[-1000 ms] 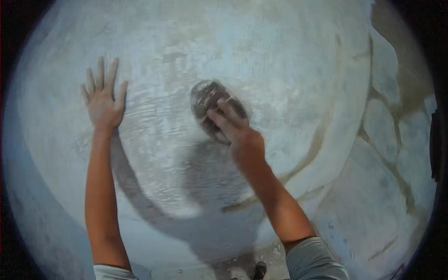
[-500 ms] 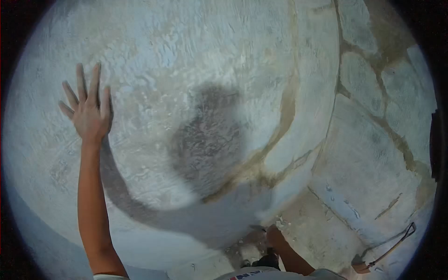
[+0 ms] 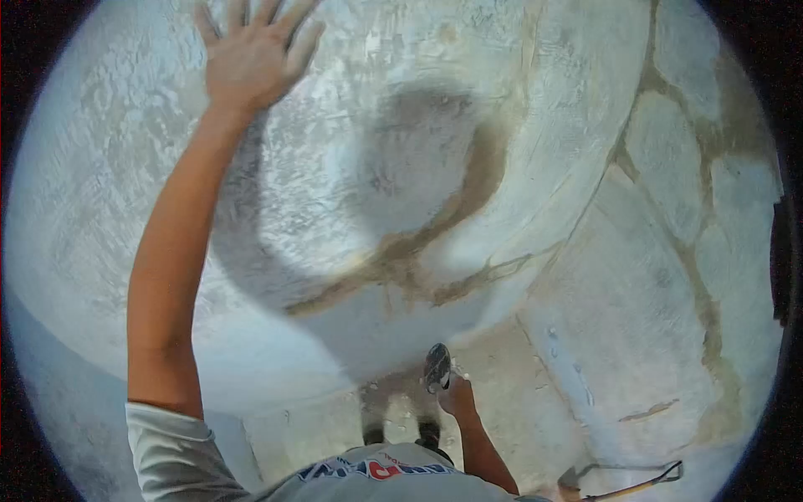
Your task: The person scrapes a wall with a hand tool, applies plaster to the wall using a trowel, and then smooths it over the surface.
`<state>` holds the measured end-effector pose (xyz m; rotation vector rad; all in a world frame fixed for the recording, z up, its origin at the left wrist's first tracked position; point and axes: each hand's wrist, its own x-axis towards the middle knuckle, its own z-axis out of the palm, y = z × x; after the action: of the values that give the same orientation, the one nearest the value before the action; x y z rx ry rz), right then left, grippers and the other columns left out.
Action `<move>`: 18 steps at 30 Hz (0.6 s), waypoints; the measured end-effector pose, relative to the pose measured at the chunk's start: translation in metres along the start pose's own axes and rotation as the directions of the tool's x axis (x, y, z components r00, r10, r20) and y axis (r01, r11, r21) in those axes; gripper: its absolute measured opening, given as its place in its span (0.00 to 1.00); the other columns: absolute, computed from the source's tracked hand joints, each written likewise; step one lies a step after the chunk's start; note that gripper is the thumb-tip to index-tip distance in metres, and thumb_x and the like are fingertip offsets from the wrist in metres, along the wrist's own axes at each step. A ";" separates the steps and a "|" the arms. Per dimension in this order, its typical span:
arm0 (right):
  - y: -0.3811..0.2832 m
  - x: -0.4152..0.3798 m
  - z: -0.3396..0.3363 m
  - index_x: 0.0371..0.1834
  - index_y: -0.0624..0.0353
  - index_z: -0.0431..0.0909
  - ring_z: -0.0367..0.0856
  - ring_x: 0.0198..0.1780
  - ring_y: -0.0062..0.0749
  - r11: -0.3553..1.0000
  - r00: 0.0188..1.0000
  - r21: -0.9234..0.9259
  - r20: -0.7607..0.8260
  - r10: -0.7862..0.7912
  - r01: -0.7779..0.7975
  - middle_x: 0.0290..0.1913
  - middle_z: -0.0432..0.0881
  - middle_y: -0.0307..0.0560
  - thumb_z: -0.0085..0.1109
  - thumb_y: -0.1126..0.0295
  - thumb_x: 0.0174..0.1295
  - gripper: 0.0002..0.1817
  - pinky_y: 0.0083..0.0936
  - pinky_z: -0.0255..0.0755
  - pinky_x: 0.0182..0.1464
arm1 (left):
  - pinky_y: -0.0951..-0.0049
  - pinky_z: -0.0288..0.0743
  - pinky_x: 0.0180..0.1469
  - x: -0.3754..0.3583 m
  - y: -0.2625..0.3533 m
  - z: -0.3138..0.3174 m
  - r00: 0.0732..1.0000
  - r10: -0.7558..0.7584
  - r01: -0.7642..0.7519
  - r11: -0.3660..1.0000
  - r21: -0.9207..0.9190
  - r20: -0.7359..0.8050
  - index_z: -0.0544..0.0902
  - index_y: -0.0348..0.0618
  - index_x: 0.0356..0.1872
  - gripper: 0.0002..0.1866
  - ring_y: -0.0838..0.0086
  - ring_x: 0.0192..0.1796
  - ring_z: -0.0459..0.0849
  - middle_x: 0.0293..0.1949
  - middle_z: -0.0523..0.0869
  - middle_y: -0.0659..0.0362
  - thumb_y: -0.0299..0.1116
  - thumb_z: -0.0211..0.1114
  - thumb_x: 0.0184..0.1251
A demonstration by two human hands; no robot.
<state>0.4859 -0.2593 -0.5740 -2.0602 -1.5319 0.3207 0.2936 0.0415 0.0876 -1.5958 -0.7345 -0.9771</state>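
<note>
Spread flat against the pale, rough wall (image 3: 335, 176), my left hand (image 3: 251, 63) is at the upper left with its fingers apart and nothing in them. My right hand (image 3: 454, 396) is low near the centre, in front of my shirt. Its fingers are closed on a small dark tool (image 3: 437, 368) with an oval, shiny face; the exact kind of tool cannot be made out. Brown cracks or seams run across the wall between the two hands, and the shadow of my head and arm falls over it.
A long-handled tool (image 3: 636, 488) with a D-shaped grip lies at the lower right. Flat stone-like slabs (image 3: 665, 159) with brown joints fill the right side. My feet stand on the dusty floor (image 3: 326, 418) below the wall.
My left hand has shifted right and up in view, still spread on the wall. My right hand has moved left and slightly up, and its tool now shows more clearly. The view has shifted.
</note>
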 end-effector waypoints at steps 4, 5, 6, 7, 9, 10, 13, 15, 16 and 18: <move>-0.011 0.023 -0.088 0.48 0.66 0.71 0.84 0.38 0.62 0.963 0.975 0.161 0.079 0.205 -0.216 0.33 0.84 0.65 0.60 0.68 0.63 0.16 0.49 0.76 0.40 | 0.33 0.30 0.75 -0.031 0.077 0.034 0.987 0.123 -0.112 0.988 -0.109 0.107 0.64 0.74 0.73 0.29 0.54 0.80 0.44 0.79 0.53 0.65 0.55 0.51 0.72; -0.005 0.022 -0.096 0.48 0.66 0.71 0.84 0.38 0.61 0.932 0.955 0.213 0.110 0.275 -0.292 0.33 0.84 0.64 0.59 0.69 0.63 0.15 0.48 0.76 0.40 | 0.33 0.36 0.75 -0.049 0.098 0.046 0.980 0.137 -0.120 0.986 -0.117 0.146 0.63 0.84 0.72 0.26 0.60 0.80 0.49 0.79 0.54 0.73 0.57 0.48 0.73; 0.010 0.020 -0.097 0.48 0.66 0.69 0.85 0.37 0.58 0.941 0.968 0.238 0.132 0.215 -0.241 0.34 0.84 0.62 0.58 0.70 0.65 0.14 0.46 0.76 0.39 | 0.36 0.39 0.76 -0.068 0.120 0.050 0.962 0.168 -0.138 0.979 -0.151 0.213 0.63 0.84 0.72 0.27 0.64 0.80 0.49 0.79 0.53 0.73 0.56 0.51 0.72; 0.007 0.020 -0.110 0.48 0.66 0.69 0.85 0.36 0.54 0.921 0.965 0.291 0.108 0.239 -0.261 0.33 0.84 0.60 0.58 0.70 0.65 0.14 0.44 0.76 0.38 | 0.39 0.43 0.77 -0.092 0.141 0.049 0.940 0.199 -0.150 0.971 -0.188 0.278 0.63 0.84 0.72 0.28 0.69 0.80 0.50 0.79 0.53 0.73 0.55 0.53 0.71; -0.010 0.024 -0.144 0.49 0.66 0.69 0.86 0.33 0.48 0.870 0.953 0.394 0.056 0.298 -0.296 0.33 0.84 0.57 0.58 0.70 0.66 0.14 0.40 0.76 0.36 | 0.43 0.39 0.78 -0.157 0.182 0.056 0.841 0.359 -0.193 0.898 -0.396 0.405 0.68 0.76 0.71 0.25 0.64 0.80 0.50 0.79 0.54 0.69 0.55 0.48 0.74; 0.024 0.024 -0.118 0.50 0.65 0.69 0.82 0.28 0.35 0.869 0.966 0.439 -0.004 0.258 -0.230 0.32 0.81 0.51 0.59 0.70 0.66 0.14 0.34 0.75 0.31 | 0.45 0.40 0.78 -0.197 0.203 0.060 0.798 0.343 -0.055 0.860 -0.507 0.496 0.68 0.74 0.72 0.26 0.65 0.80 0.50 0.79 0.53 0.69 0.57 0.48 0.74; 0.031 0.024 -0.129 0.50 0.64 0.70 0.77 0.25 0.27 0.828 0.968 0.543 -0.101 0.229 -0.139 0.31 0.78 0.45 0.60 0.72 0.66 0.14 0.30 0.72 0.27 | 0.47 0.38 0.79 -0.299 0.250 0.036 0.551 0.545 -0.203 0.822 -0.531 0.632 0.67 0.65 0.73 0.33 0.60 0.80 0.45 0.80 0.50 0.60 0.63 0.52 0.69; 0.038 0.029 -0.122 0.50 0.63 0.71 0.75 0.25 0.25 0.609 0.935 0.769 -0.043 0.351 -0.193 0.33 0.79 0.40 0.60 0.73 0.67 0.12 0.28 0.70 0.26 | 0.40 0.26 0.77 -0.360 0.280 0.016 0.022 0.609 0.100 0.788 -0.608 0.793 0.68 0.61 0.73 0.32 0.45 0.79 0.41 0.79 0.52 0.53 0.63 0.47 0.73; 0.030 0.032 -0.129 0.50 0.63 0.71 0.75 0.25 0.25 0.480 0.919 0.857 -0.018 0.395 -0.189 0.33 0.79 0.40 0.60 0.73 0.67 0.12 0.27 0.70 0.26 | 0.39 0.19 0.76 -0.335 0.284 -0.017 -0.236 0.622 0.181 0.783 -0.595 0.747 0.70 0.56 0.71 0.32 0.44 0.79 0.41 0.77 0.57 0.51 0.62 0.45 0.75; 0.025 0.045 -0.120 0.53 0.60 0.71 0.76 0.27 0.23 0.340 0.906 0.940 -0.116 0.407 -0.032 0.39 0.79 0.41 0.58 0.68 0.71 0.13 0.24 0.71 0.25 | 0.45 0.38 0.78 -0.393 0.302 -0.035 -0.073 0.751 0.745 0.478 -0.464 0.656 0.72 0.53 0.70 0.30 0.51 0.78 0.54 0.75 0.63 0.51 0.58 0.46 0.76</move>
<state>0.5802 -0.2558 -0.4834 -1.2324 -0.5264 0.7103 0.3576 -0.0531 -0.3956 -3.5297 -1.2867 0.6053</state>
